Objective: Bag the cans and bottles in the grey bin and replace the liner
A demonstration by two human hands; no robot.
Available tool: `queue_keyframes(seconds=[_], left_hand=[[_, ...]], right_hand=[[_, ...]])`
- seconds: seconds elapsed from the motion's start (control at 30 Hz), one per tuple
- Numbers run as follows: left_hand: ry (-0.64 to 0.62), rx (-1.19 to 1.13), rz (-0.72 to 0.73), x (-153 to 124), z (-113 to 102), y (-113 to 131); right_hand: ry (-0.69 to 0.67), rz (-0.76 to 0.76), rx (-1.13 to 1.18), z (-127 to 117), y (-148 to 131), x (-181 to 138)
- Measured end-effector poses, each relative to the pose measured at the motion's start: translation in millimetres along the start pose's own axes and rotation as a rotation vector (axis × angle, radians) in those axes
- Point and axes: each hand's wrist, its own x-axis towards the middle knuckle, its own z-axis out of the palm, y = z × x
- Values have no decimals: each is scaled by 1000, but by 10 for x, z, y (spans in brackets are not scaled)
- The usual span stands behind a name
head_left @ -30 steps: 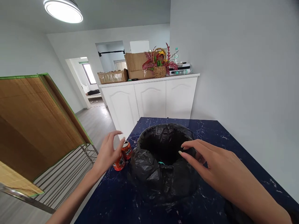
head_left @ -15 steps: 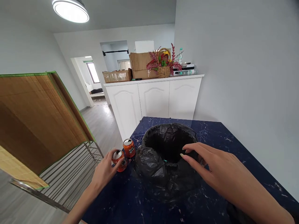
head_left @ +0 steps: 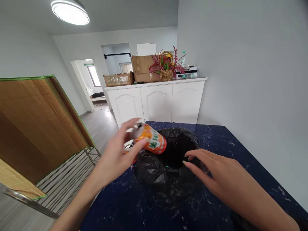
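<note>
Because the left hand (head_left: 115, 153) gripped an orange cylindrical metal can (head_left: 154, 141) near its top, its base presumably tilted unobstructed over the round, black-plastic-lined bin (head_left: 154, 170), toward ten o'clock; right hand (head_left: 218, 170), empty, curved at four.

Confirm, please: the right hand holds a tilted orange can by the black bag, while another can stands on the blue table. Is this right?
No, the left hand holds the tilted orange can by the black bag, as the head view shows. Another can stands on the blue table.
</note>
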Motion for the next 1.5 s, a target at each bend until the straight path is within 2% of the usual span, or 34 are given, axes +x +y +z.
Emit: queue_keyframes(seconds=[0.07,0.13,0.2,0.27,0.33,0.4,0.5,0.57,0.63,0.7,0.8,0.87,0.97,1.0,1.07,1.17,1.23,1.37,1.43,1.5], left_hand=[[-177,29,18,112,200,-28],[-264,76,18,172,318,-93],[-246,97,-14,175,351,-174],[-174,105,-79,141,334,-318],[-99,145,-125,96,318,-589],[-48,247,-129,51,338,-996],[-62,443,-184,-36,438,-1673],[-112,440,-218,-116,516,-2003],[-154,409,-227,-205,574,-2176],[-169,388,-240,-277,590,-2217],[-134,389,-285,-295,504,-2102],[17,367,-308,-228,372,-1910],[401,156,-259,-45,135,-1423],[472,52,-208,19,72,-1220],[496,-103,-118,128,3,-805],[376,-144,28,212,79,-296],[235,-170,94,221,221,-99],[-79,-139,129,197,523,28],[-225,-66,136,186,603,35],[-314,0,144,188,619,28]], right_hand=[[-1,-15,3,-4,-9,-5],[-9,-26,13,-10,-20,-3],[-16,-26,20,-18,-26,5],[-29,-22,23,-27,-27,19],[-33,-18,21,-36,-27,32],[-37,-16,22,-41,-31,40],[-56,-21,26,-33,-43,40],[-66,-22,24,-19,-50,35],[-69,-19,18,-4,-53,31],[-65,-21,15,9,-50,29],[-59,-26,18,25,-44,27],[-64,-26,19,37,-41,24],[-73,-23,11,58,-42,24],[-71,-20,8,64,-42,25],[-59,-10,7,72,-36,28],[-33,3,3,66,-17,25],[-25,3,-1,50,-5,14],[-5,0,1,8,-3,-11],[8,3,5,-1,-11,-13],[12,7,10,5,-17,-3]])
